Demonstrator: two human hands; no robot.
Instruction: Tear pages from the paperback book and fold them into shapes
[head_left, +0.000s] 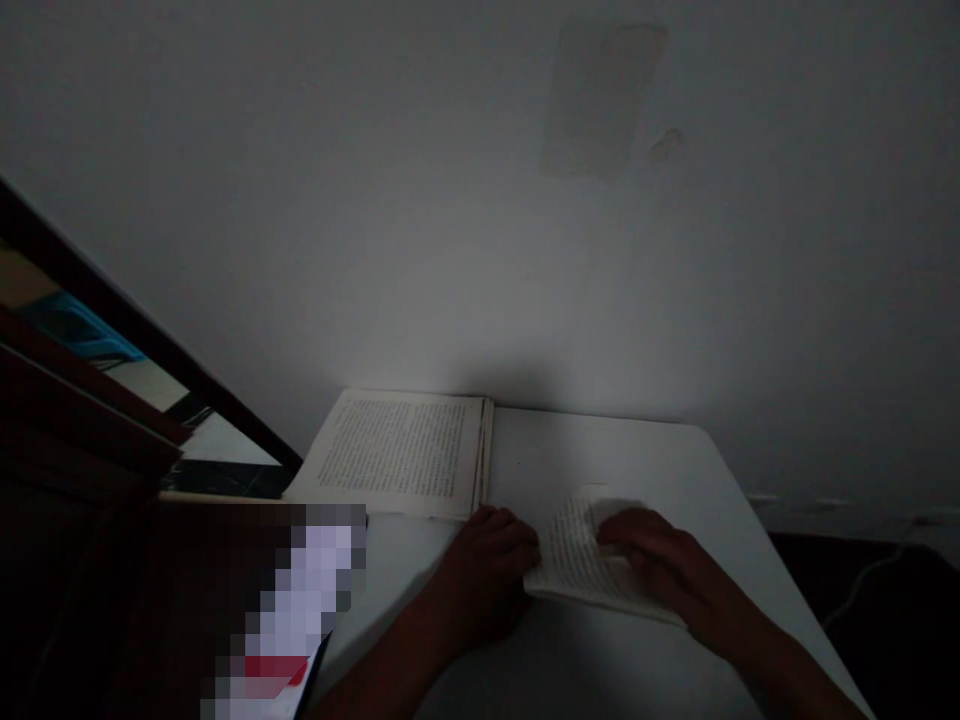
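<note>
A small stack of printed pages, like a thin booklet [574, 560], lies on the white table in front of me. My left hand [491, 575] is closed at the booklet's left edge, fingers curled together, with the thumb side against the paper. Over the right part of the page rests my right hand [667, 560], its fingers stretched across the print and partly covering it. The right thumb is mostly hidden. Beyond my left hand, a thicker stack of printed pages [397, 450] lies face up near the table's back left corner.
The white table [607, 445] stands against a grey wall [375, 200] with a faded patch. A blurred-out bright object with a red part [274, 675] is at the lower left. Dark wooden furniture [75, 420] stands on the left, and a pale cable [862, 575] runs at the right.
</note>
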